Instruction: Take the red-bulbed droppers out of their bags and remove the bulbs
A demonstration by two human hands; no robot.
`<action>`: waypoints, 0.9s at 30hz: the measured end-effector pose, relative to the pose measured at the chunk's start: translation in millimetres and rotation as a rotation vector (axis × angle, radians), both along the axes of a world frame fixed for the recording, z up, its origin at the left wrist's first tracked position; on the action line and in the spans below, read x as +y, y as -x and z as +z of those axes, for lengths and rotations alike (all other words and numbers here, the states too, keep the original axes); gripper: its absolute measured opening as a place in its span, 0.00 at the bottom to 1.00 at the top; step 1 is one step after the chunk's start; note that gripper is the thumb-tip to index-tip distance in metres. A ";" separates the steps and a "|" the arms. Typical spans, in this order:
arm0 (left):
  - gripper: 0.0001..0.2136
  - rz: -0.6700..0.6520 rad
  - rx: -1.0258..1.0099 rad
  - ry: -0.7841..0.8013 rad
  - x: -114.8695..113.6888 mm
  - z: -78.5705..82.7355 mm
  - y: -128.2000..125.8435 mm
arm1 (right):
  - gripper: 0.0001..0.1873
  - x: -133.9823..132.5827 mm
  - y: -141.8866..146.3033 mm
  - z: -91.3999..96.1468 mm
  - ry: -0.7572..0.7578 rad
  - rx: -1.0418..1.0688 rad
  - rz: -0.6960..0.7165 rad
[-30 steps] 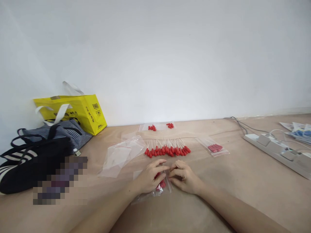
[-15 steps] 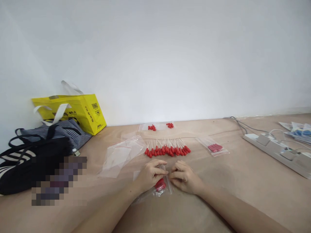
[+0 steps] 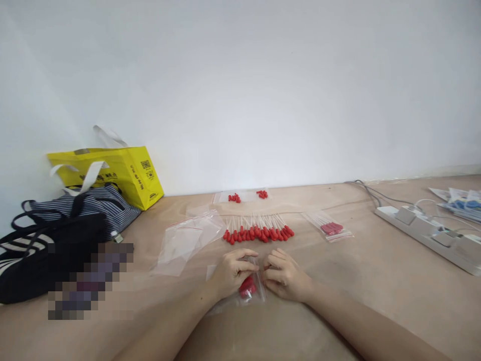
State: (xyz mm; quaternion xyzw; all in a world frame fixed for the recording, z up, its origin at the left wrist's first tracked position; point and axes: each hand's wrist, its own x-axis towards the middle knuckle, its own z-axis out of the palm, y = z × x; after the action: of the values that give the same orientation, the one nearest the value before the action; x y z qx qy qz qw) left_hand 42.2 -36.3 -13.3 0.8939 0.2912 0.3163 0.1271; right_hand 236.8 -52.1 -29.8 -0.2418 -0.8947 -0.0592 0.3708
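A clear zip-lock bag (image 3: 262, 295) lies on the table in front of me, with red-tipped sticks (image 3: 247, 287) showing inside it. My left hand (image 3: 233, 272) rests over the bag's left part, its fingers bent and closed on the plastic. At the bag's right, zip-side edge, my right hand (image 3: 284, 274) pinches with curled fingers; the exact fingertip contact is partly hidden. Just beyond both hands lies a row of white sticks with red bulb ends (image 3: 259, 233), the red ends toward me.
Flat clear bags (image 3: 180, 248) lie to the left. A filled bag (image 3: 331, 228) is at the right, and another bag with red pieces (image 3: 248, 196) lies by the wall. A power strip (image 3: 432, 235) stands far right; a yellow bag (image 3: 141, 175) and dark bags (image 3: 75, 250) are left.
Both hands stay at the bag with almost the same grip. The whole view has shifted very slightly; nothing else has visibly moved.
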 end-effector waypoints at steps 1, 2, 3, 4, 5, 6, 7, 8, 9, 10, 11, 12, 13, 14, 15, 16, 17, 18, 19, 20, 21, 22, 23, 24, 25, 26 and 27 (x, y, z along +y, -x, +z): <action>0.11 0.003 -0.001 0.009 -0.1 0.4 0.0 | 0.07 0.2 0.0 -0.1 -0.001 -0.009 -0.004; 0.11 0.005 -0.003 0.019 -0.2 0.7 -0.1 | 0.07 0.2 0.2 0.0 -0.004 -0.017 -0.005; 0.12 0.005 -0.004 0.028 -0.4 0.9 -0.3 | 0.07 0.1 0.4 0.2 -0.010 -0.022 -0.002; 0.12 0.005 -0.005 0.033 -0.6 1.0 -0.5 | 0.06 -0.2 0.7 0.6 -0.018 -0.027 0.004; 0.12 0.004 -0.004 0.033 -0.8 0.9 -0.6 | 0.06 -0.6 1.2 1.0 -0.029 -0.034 0.011; 0.12 0.003 -0.002 0.027 -0.9 0.8 -0.7 | 0.06 -1.1 1.7 1.4 -0.043 -0.043 0.019; 0.12 0.001 0.004 0.017 -0.9 0.7 -0.7 | 0.06 -1.5 2.2 1.8 -0.058 -0.055 0.024; 0.12 -0.004 0.011 0.002 -0.9 0.6 -0.6 | 0.06 -1.7 2.7 2.1 -0.072 -0.068 0.027; 0.12 -0.009 0.021 -0.020 -0.8 0.6 -0.3 | 0.06 -1.8 3.1 2.3 -0.086 -0.080 0.026; 0.12 -0.015 0.040 -0.054 -0.7 0.8 0.0 | 0.07 -1.6 3.4 2.4 -0.100 -0.088 0.025; 0.12 -0.022 0.070 -0.100 -0.5 1.1 0.4 | 0.08 -1.3 3.6 2.5 -0.111 -0.094 0.025; 0.11 -0.028 0.111 -0.156 -0.4 1.5 0.6 | 0.08 -0.8 3.6 2.5 -0.121 -0.099 0.030; 0.11 -0.036 0.159 -0.220 -0.3 1.9 0.8 | 0.09 -0.3 3.6 2.5 -0.127 -0.104 0.037; 0.10 -0.044 0.209 -0.286 -0.2 2.2 0.8 | 0.10 0.2 3.5 2.4 -0.132 -0.107 0.044; 0.09 -0.053 0.258 -0.344 -0.2 2.4 0.7 | 0.11 0.7 3.5 2.2 -0.136 -0.111 0.052; 0.09 -0.063 0.299 -0.392 -0.1 2.5 0.4 | 0.12 1.1 3.6 1.9 -0.141 -0.116 0.059; 0.09 -0.074 0.330 -0.429 0.0 2.6 0.1 | 0.13 1.5 3.7 1.6 -0.147 -0.121 0.066; 0.10 -0.081 0.354 -0.456 0.1 2.7 -0.2 | 0.15 1.8 4.0 1.2 -0.155 -0.126 0.073; 0.12 -0.086 0.373 -0.472 0.3 2.8 -0.4 | 0.16 2.1 4.4 0.8 -0.162 -0.131 0.081; 0.13 -0.093 0.389 -0.479 0.6 2.9 -0.5 | 0.17 2.5 4.9 0.5 -0.170 -0.136 0.090; 0.14 -0.103 0.401 -0.482 0.9 3.1 -0.5 | 0.18 2.8 5.4 0.1 -0.174 -0.142 0.096; 0.14 -0.114 0.410 -0.483 1.3 3.3 -0.4 | 0.19 3.1 6.0 -0.1 -0.177 -0.147 0.098; 0.15 -0.126 0.417 -0.481 1.8 3.2 -0.3 | 0.19 3.5 6.6 -0.4 -0.178 -0.153 0.101; 0.15 -0.139 0.421 -0.479 2.4 2.9 -0.1 | 0.20 4.0 7.1 -0.6 -0.178 -0.160 0.105; 0.15 -0.148 0.422 -0.474 3.0 2.1 0.1 | 0.20 4.4 7.6 -0.7 -0.174 -0.168 0.109; 0.15 -0.149 0.423 -0.468 3.8 0.9 0.3 | 0.20 4.8 7.9 -0.9 -0.170 -0.178 0.116; 0.15 -0.147 0.425 -0.458 4.7 -0.8 0.5 | 0.20 5.3 8.2 -0.9 -0.166 -0.186 0.122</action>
State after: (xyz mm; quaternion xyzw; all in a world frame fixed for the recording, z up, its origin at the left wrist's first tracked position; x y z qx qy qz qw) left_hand 41.7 -31.6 -14.2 0.9639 0.1670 0.1699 -0.1186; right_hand 228.6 -46.8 -30.8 -0.1490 -0.9303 -0.1325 0.3079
